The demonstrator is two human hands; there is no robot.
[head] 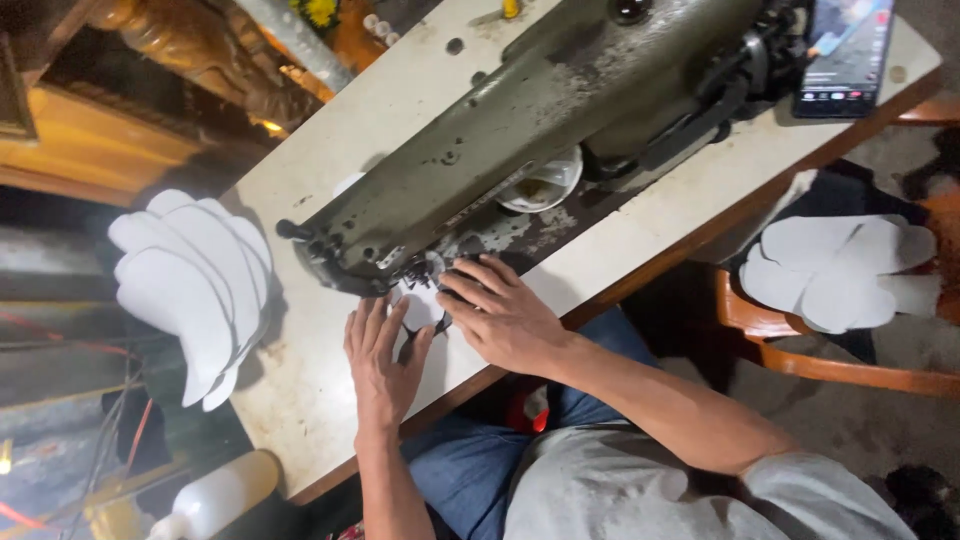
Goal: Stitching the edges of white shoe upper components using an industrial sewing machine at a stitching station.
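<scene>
Head view, white fabric piece (420, 300) between left hand (381, 362), right hand (505, 315)

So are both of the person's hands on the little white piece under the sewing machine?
Yes, the left hand and right hand both press the small white piece flat beside the sewing machine needle.
</scene>
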